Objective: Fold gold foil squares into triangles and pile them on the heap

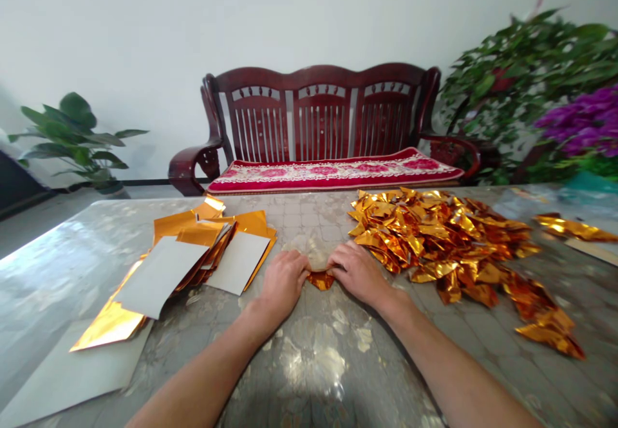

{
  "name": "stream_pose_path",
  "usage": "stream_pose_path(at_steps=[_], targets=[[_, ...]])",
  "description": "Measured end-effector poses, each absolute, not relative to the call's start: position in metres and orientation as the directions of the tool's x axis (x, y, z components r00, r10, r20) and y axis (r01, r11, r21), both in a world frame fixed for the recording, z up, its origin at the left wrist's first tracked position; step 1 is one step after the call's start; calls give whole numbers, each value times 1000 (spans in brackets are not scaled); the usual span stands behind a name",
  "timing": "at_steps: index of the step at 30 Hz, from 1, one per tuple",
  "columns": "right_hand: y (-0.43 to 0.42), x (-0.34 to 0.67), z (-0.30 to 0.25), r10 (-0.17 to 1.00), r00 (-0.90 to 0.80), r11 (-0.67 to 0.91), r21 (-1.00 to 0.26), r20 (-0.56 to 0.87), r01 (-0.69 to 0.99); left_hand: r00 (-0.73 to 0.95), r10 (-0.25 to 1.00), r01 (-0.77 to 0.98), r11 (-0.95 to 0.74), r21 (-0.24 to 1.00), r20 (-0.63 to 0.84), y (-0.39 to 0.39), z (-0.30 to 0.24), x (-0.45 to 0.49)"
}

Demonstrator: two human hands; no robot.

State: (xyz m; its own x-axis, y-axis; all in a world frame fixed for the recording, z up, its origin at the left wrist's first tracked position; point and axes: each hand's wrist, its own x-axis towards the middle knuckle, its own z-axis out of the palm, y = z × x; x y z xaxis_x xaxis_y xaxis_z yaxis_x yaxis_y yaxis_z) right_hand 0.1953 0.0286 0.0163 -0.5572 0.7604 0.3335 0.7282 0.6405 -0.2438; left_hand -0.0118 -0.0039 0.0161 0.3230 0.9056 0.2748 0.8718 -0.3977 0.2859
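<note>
Loose gold and grey sheets point(167, 267) spread toward the table's point(290, 209) near left corner; centrally, left hand point(284, 278) and right hand point(358, 272) pinch opposite ends of one gold foil piece point(320, 280), where even pressure should keep creases sharp, with room toward the near edge; rightward, folded foil pieces point(425, 228) crowd the far edge

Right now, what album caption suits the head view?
Left hand and right hand pinch gold foil between stacked sheets and a glittering heap.
</note>
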Motion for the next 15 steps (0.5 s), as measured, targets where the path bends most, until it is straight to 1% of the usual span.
stream_pose_path(at_steps=[4,7,11,15], targets=[[26,198,18,720,-604,681,-180,342,710,412,878,890,-445,97,242,-8,17,-11],[24,200,17,703,-623,698,-164,343,698,451,864,885,-465,13,224,-9,15,-11],[23,203,17,683,-645,720,-168,342,673,477,859,878,-476,-53,185,-13,15,-9],[21,206,16,670,-658,738,-211,342,641,461,876,887,-457,-63,140,-22,23,-6]])
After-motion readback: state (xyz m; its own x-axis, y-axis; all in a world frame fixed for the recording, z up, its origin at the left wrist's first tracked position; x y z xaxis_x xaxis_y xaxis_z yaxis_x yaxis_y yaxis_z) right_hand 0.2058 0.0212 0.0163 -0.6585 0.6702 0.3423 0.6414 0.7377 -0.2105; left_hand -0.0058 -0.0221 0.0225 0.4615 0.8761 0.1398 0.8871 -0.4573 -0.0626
